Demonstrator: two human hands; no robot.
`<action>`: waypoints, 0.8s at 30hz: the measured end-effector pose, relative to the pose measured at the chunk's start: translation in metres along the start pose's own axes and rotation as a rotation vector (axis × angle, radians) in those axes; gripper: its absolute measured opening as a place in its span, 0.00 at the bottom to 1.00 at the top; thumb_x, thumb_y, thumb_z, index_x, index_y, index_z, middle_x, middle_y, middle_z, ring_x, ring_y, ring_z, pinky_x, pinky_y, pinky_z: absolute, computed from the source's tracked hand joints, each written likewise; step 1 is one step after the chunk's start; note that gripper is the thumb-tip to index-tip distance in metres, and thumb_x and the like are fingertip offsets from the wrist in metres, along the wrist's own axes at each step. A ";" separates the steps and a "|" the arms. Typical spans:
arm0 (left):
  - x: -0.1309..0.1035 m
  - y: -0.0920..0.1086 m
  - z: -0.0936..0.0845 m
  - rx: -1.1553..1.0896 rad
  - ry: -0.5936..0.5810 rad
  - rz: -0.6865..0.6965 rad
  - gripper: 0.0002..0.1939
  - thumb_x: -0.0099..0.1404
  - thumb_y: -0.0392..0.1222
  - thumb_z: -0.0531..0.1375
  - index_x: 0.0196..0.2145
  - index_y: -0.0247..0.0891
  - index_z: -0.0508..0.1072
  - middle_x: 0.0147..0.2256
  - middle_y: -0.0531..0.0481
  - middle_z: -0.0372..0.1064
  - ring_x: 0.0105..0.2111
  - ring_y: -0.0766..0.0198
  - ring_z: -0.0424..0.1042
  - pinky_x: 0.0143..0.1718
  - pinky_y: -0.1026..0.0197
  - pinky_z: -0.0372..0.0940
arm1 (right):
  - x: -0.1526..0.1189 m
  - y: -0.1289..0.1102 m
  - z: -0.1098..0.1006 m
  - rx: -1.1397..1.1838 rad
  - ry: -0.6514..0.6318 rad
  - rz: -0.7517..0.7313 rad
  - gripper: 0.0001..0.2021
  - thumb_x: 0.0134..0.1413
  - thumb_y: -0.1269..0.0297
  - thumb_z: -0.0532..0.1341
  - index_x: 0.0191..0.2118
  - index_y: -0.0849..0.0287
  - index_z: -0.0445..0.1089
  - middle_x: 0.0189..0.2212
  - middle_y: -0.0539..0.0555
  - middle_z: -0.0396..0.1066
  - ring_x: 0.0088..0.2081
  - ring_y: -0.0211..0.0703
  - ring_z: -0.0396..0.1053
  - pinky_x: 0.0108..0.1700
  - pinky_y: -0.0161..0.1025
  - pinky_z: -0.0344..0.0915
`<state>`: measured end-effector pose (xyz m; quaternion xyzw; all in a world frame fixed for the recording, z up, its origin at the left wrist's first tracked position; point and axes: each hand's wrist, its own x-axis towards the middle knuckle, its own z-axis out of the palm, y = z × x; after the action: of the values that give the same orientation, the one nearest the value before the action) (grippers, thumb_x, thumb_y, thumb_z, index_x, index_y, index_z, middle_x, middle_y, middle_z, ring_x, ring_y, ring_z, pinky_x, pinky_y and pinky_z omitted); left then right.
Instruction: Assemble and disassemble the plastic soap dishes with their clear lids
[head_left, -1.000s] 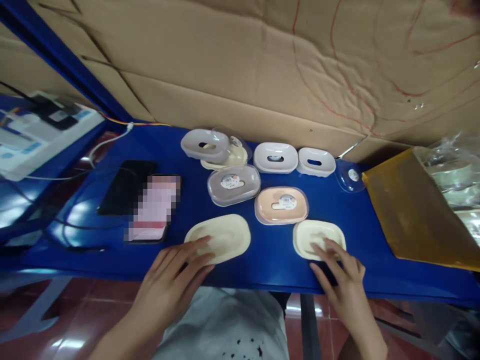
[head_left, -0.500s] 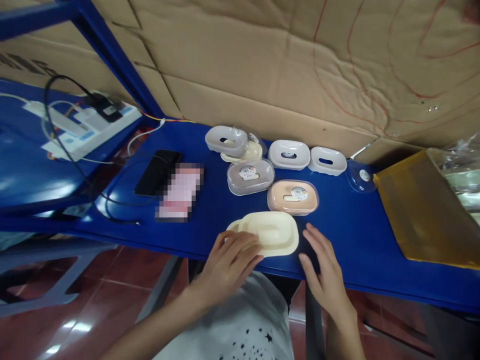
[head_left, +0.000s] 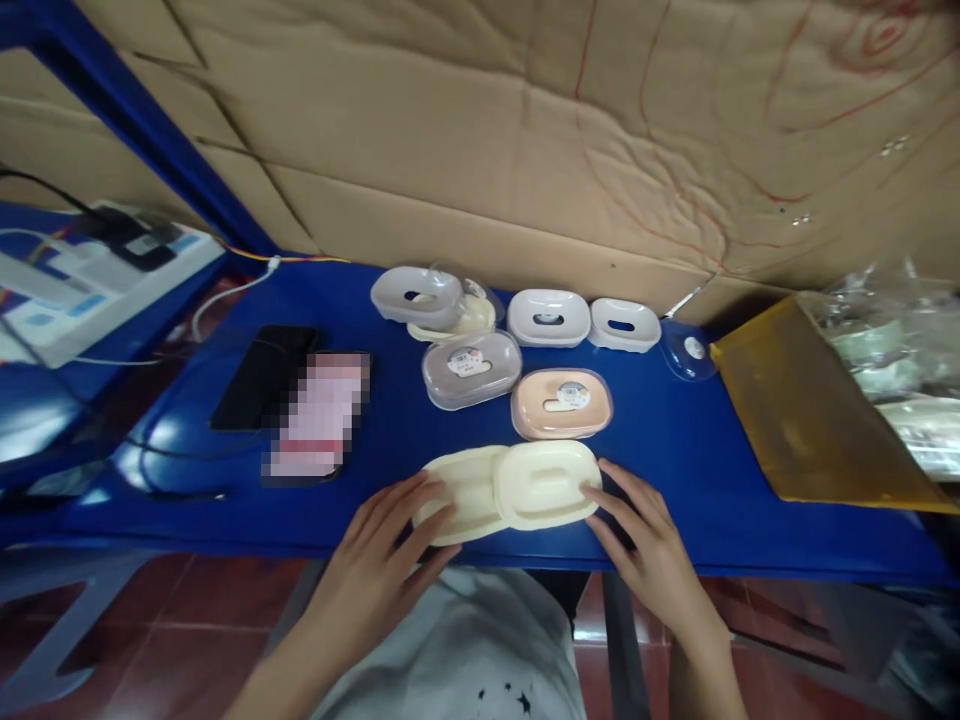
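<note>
Two shallow cream plastic soap-dish pieces lie end to end near the table's front edge, the right one slightly overlapping the left. My left hand (head_left: 401, 525) has its fingers over the outer end of the left cream piece (head_left: 474, 490), with the thumb at its near side. At the outer end of the right cream piece (head_left: 551, 482), my right hand (head_left: 637, 525) grips the rim between fingers and thumb. Just behind them sit a peach soap box (head_left: 544, 408) and a grey soap box (head_left: 450, 375), both under clear labelled lids.
White soap-dish bases (head_left: 566, 305) stand along the cardboard wall (head_left: 420, 150), with a clear lid (head_left: 690, 352) at their right. A brown-taped carton (head_left: 795, 420) with wrapped goods is on the right. Phones (head_left: 259, 380) and a power strip (head_left: 127, 290) with cables are left.
The cream pieces have been spread apart sideways, uncovering more of the left one. My left hand has shifted left with it, and my right hand has come onto the right piece.
</note>
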<state>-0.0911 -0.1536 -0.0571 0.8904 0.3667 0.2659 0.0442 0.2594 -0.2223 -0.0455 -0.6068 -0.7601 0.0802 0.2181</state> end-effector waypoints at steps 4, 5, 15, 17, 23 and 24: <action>-0.001 -0.009 -0.006 -0.040 0.022 -0.012 0.11 0.75 0.36 0.64 0.54 0.41 0.75 0.56 0.41 0.76 0.63 0.44 0.73 0.58 0.43 0.75 | -0.009 0.028 -0.027 -0.027 -0.048 0.089 0.16 0.74 0.58 0.61 0.63 0.45 0.73 0.71 0.57 0.66 0.70 0.58 0.66 0.66 0.62 0.70; -0.001 -0.010 -0.006 -0.045 0.040 -0.014 0.10 0.75 0.35 0.64 0.53 0.41 0.76 0.55 0.42 0.77 0.62 0.45 0.74 0.58 0.43 0.75 | -0.007 0.038 -0.036 -0.017 -0.069 0.107 0.16 0.73 0.56 0.62 0.61 0.44 0.74 0.72 0.56 0.65 0.71 0.59 0.65 0.67 0.62 0.69; -0.005 -0.016 0.005 -0.065 0.051 0.027 0.07 0.76 0.37 0.62 0.51 0.42 0.76 0.62 0.39 0.70 0.62 0.46 0.74 0.57 0.43 0.77 | 0.134 0.167 -0.066 -0.225 0.178 0.455 0.32 0.65 0.42 0.64 0.63 0.63 0.68 0.68 0.74 0.65 0.70 0.65 0.62 0.70 0.64 0.58; -0.003 -0.017 0.003 -0.056 0.044 0.024 0.11 0.76 0.38 0.63 0.54 0.42 0.75 0.65 0.38 0.67 0.66 0.43 0.70 0.60 0.41 0.75 | 0.154 0.177 -0.058 -0.251 0.182 0.547 0.35 0.62 0.40 0.66 0.60 0.66 0.68 0.64 0.78 0.66 0.65 0.65 0.66 0.65 0.63 0.61; 0.001 -0.024 -0.001 -0.150 -0.074 -0.099 0.32 0.76 0.46 0.63 0.73 0.49 0.60 0.71 0.39 0.60 0.68 0.46 0.69 0.64 0.42 0.73 | 0.147 0.175 -0.069 -0.076 0.297 0.582 0.29 0.56 0.42 0.71 0.50 0.62 0.70 0.50 0.69 0.75 0.49 0.56 0.75 0.50 0.52 0.71; 0.003 -0.025 -0.001 -0.180 -0.100 -0.133 0.34 0.76 0.47 0.64 0.74 0.50 0.58 0.72 0.40 0.60 0.68 0.47 0.68 0.64 0.42 0.72 | 0.141 0.165 -0.075 -0.005 0.327 0.549 0.29 0.58 0.42 0.69 0.52 0.62 0.70 0.49 0.68 0.76 0.49 0.55 0.76 0.49 0.50 0.71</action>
<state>-0.1057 -0.1336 -0.0615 0.8686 0.3970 0.2497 0.1598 0.4146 -0.0566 -0.0094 -0.7946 -0.5232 0.0355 0.3059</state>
